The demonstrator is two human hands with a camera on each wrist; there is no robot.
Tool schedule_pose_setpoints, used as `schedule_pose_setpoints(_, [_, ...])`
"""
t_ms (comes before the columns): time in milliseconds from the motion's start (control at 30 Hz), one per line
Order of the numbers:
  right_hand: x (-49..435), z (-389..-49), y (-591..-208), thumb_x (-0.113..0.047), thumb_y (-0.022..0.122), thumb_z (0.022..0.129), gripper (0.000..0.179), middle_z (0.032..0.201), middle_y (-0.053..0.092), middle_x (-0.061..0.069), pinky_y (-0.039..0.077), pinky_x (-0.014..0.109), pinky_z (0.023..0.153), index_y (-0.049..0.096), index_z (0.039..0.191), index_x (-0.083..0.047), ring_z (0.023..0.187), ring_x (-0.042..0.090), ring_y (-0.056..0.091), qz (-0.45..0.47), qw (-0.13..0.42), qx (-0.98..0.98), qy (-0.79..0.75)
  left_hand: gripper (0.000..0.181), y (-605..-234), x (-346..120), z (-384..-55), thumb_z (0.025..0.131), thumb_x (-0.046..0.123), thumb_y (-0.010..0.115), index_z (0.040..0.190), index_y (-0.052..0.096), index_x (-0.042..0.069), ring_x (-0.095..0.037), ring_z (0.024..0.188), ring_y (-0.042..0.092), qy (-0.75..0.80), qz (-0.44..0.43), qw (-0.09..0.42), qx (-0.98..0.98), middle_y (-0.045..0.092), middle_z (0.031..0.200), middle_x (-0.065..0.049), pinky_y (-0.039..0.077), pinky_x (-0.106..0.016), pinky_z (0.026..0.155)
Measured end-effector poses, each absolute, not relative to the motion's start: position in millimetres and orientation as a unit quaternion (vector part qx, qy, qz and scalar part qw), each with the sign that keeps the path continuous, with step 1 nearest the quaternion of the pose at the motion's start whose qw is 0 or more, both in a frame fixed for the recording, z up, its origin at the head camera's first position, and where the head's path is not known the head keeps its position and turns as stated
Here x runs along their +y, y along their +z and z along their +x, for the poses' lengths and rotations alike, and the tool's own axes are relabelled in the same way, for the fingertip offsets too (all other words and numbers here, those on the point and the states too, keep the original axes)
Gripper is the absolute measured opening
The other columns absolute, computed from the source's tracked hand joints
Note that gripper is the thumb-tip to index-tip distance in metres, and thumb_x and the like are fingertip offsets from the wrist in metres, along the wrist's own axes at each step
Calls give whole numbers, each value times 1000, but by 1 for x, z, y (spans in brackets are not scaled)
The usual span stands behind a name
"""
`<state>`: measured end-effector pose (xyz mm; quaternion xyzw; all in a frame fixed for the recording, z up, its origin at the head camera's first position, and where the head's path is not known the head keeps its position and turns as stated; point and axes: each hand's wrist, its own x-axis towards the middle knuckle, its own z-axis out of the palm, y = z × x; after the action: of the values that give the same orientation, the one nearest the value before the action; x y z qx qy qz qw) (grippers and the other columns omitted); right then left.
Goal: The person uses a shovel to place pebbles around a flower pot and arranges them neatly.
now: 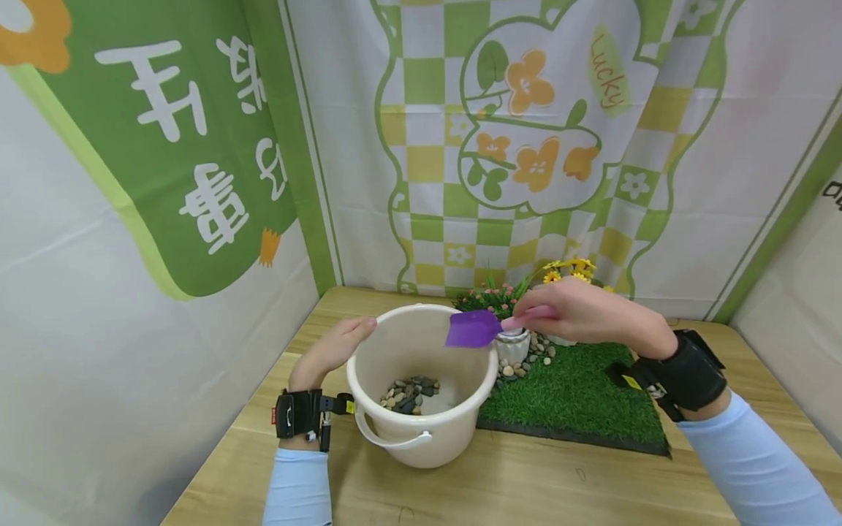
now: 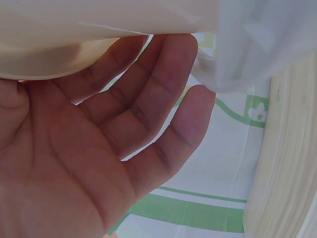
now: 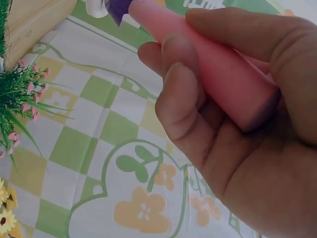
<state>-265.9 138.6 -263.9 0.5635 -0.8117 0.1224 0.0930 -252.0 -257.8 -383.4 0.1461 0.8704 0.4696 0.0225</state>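
Note:
A cream bucket (image 1: 421, 454) stands on the table with several stones (image 1: 409, 395) on its bottom. At the bucket's left rim, my left hand (image 1: 340, 342) grips the edge. Its slightly bent fingers lie against the wall in the left wrist view. My right hand (image 1: 579, 310) holds a small shovel by its pink handle (image 3: 218, 64), with fingers and thumb wrapped round it. The shovel's purple blade (image 1: 472, 329) hangs above the right side of the bucket's mouth, pointing left. No stones show on the blade.
Right of the bucket lies a green turf mat (image 1: 579, 394), with pebbles (image 1: 516, 367) along its left part. A white pot (image 1: 513, 347) with pink flowers (image 1: 490, 298) and some yellow flowers (image 1: 572, 269) stand behind. A printed cloth (image 1: 434, 161) hangs at the back.

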Motion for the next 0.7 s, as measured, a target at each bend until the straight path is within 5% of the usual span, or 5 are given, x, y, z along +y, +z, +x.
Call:
schedule_pose_setpoints(500, [105,-267,-252,-15,65,90,10,84,68,-5,50,23,61,72,96,-11,68,2,59,580,43,-807,105,50,-381,-259,-252,105,34,32,129,55,-2,-26,96,64,465,154,18,872,66,110,-17,49,-45,87])
schedule_pose_setpoints(700, [92,-265,-249,-16,64,91,9,78,63,-9,44,21,54,71,94,-11,59,1,50,566,-16,-819,90,48,-381,-257,-252,106,33,31,128,56,-2,-24,96,64,461,156,16,874,66,110,-15,49,-44,87])
